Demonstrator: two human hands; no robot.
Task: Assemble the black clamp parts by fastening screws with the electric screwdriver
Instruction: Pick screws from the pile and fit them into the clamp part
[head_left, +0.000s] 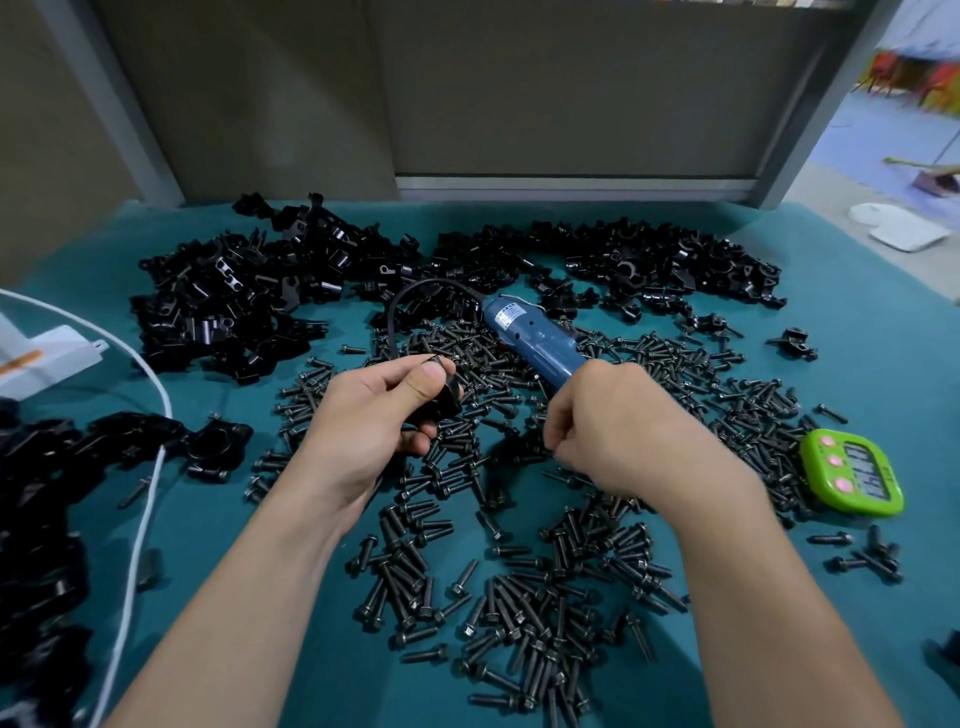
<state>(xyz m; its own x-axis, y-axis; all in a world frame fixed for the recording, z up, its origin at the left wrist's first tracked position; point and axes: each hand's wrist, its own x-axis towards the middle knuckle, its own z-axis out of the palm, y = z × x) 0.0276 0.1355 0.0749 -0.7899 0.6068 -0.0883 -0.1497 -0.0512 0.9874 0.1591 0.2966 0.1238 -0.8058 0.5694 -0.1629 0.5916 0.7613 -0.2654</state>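
The left hand (363, 421) has its thumb and fingers wrapped round a small black plastic clamp part (448, 399), held just above the worktop. The right hand (618, 431) grips a blue electric screwdriver (535, 340) by the lower end. Under both hands, loose black flanged screws (519, 597) cover the teal worktop (872, 322). Heaps of black clamp pieces (223, 312) sit at the back, and there's a lime-green digital timer (852, 475) off to the right.
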